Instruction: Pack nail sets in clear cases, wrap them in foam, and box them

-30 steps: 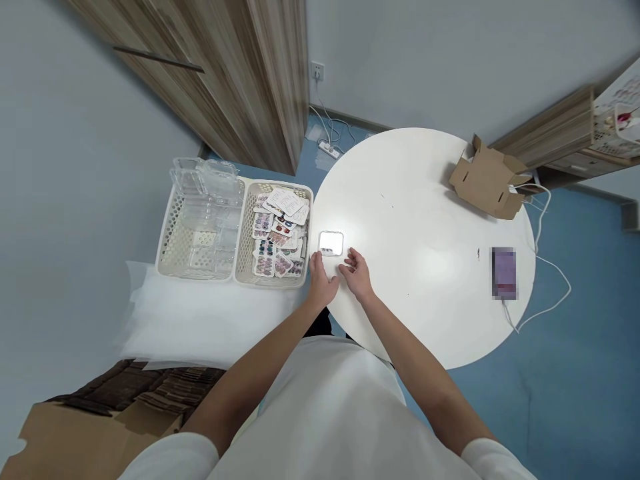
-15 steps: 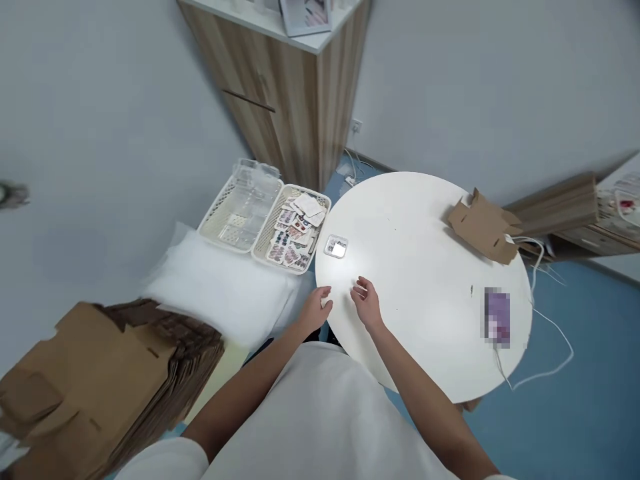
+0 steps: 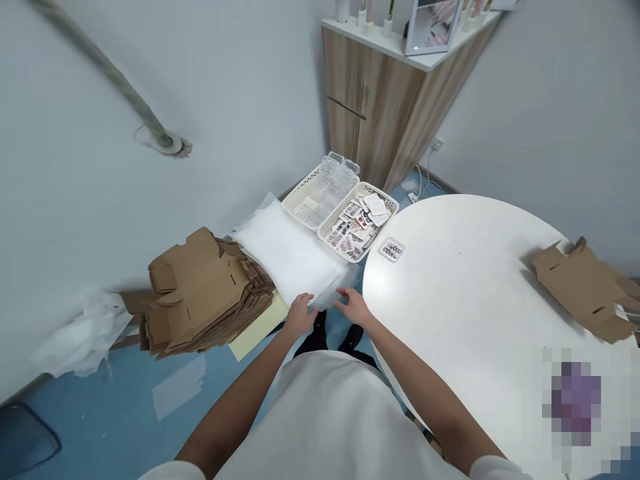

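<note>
My left hand rests on the near edge of a stack of white foam sheets, fingers curled over the corner. My right hand is just beside it, fingers bent, touching the same near edge of the stack. Whether either hand has pinched a sheet I cannot make out. A small clear case with dark nail pieces lies on the round white table, beyond my right hand.
Two white baskets sit past the foam: one with clear cases, one with nail cards. A pile of flat cardboard boxes lies left. A folded cardboard box is on the table's right. A wooden cabinet stands behind.
My head turned left, bringing the cardboard pile and foam into view. Both hands left the table near the clear case and moved left to the near edge of the foam stack.
</note>
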{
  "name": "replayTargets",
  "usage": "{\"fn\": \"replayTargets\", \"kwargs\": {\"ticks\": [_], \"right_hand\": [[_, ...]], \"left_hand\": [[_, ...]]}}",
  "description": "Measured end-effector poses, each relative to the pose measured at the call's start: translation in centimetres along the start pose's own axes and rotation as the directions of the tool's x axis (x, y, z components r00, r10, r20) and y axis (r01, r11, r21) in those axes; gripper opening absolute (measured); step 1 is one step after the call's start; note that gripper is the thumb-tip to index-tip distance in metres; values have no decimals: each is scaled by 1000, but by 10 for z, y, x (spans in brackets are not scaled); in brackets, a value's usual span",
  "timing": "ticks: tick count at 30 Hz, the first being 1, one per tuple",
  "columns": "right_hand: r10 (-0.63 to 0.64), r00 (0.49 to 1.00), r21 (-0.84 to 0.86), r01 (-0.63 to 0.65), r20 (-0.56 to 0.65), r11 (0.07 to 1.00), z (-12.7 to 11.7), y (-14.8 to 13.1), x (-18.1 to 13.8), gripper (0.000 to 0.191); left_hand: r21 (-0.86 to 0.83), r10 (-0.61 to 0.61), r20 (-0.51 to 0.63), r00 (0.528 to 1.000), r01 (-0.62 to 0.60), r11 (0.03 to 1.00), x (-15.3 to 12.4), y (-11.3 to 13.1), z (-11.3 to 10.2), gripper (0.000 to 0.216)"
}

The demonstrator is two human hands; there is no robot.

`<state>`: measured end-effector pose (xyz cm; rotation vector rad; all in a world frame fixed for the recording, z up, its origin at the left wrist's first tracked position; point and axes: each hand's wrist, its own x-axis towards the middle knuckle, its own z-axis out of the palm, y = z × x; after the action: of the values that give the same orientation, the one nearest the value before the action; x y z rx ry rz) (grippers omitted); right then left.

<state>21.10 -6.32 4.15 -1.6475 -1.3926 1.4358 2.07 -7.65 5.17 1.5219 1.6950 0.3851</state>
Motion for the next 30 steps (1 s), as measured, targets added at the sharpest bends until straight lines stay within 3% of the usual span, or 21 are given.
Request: {"fn": "replayTargets", "kwargs": {"ticks": [4,9,15,19,24,30], "right_hand": [[-59,998,-166,60,6,984,12,-9,33,46],[83,992,-370,-114,-99,922,22,-14,67,59],[292,921,-218,-349,-257,911,32,-9,79,76],[277,909,-220,-353,-311,909,35,-20,79,59],[164,941,-441,-286,-295,851,34,-40,80,29],[156,963,-635,-262,-219,727,37,-55,75,32]], "left_hand": [[72,-5,48,999,1,997,26,-15,-13,49],[136,-77,190,979,51,989,49,-31,-19,64],[92,-67,241,968,45,995,51,-47,-19,69],[67,-21,246,969,4,998,50,-52,-20,70],[68,42,271,962,-63,996,50,-55,-21,69],[78,32,304,952,-59,995,48,-57,-24,68]]}}
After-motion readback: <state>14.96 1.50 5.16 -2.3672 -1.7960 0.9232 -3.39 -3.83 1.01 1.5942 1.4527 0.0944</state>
